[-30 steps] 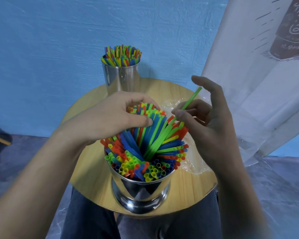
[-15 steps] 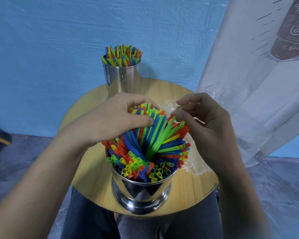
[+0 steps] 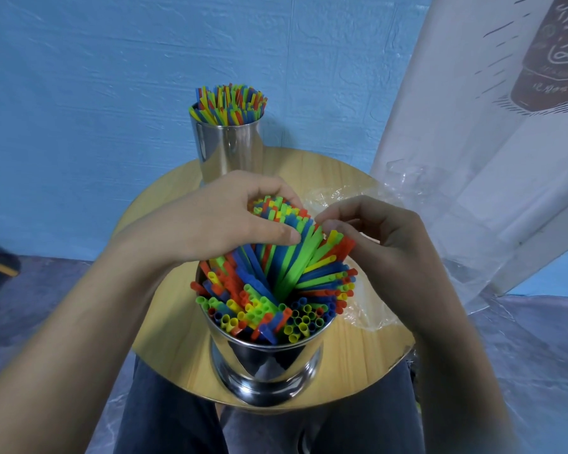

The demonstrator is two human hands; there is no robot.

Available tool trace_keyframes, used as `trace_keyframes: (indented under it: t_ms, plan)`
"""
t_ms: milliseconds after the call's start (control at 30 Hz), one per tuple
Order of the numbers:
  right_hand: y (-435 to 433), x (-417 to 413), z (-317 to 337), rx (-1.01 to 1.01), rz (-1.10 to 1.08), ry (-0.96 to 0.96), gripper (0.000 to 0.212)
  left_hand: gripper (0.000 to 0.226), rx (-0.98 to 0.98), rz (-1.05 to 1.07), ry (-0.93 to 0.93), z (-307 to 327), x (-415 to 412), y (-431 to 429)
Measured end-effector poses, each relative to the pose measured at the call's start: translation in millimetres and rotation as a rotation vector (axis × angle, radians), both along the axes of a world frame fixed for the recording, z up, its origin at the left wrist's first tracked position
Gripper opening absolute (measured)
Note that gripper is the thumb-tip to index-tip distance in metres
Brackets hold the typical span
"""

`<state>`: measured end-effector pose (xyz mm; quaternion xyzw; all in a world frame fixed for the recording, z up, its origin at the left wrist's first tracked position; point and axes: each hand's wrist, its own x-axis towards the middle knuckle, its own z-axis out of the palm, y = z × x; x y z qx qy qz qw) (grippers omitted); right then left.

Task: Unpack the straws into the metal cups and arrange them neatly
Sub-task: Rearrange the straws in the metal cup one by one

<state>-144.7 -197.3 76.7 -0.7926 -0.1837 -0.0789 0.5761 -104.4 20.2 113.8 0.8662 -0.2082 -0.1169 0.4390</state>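
A shiny metal cup (image 3: 269, 362) stands near the front of the round wooden table (image 3: 171, 326), packed with coloured straws (image 3: 276, 283) that fan out unevenly. My left hand (image 3: 217, 221) grips the far bundle of straws from the left, thumb pressed on their side. On the right, my right hand (image 3: 381, 237) has curled fingers whose tips touch the straw ends. A second metal cup (image 3: 228, 149) at the table's back holds an even bunch of straws (image 3: 228, 103).
Crumpled clear plastic wrapping (image 3: 368, 309) lies on the table's right side. A white printed banner (image 3: 492, 132) leans at the right, and a blue wall stands behind. My knees in dark trousers are under the table's front edge.
My right hand pushed the single green straw it held aloft down into the near cup. Its fingers then curled and came closer to the bundle.
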Motion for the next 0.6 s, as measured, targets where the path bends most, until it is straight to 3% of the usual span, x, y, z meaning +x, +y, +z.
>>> trace_keyframes:
  t_ms: [600]
  plan:
    - [-4.3, 0.9, -4.7, 0.037, 0.015, 0.054, 0.014, 0.009, 0.197, -0.075, -0.208, 5.2, 2.5, -8.2]
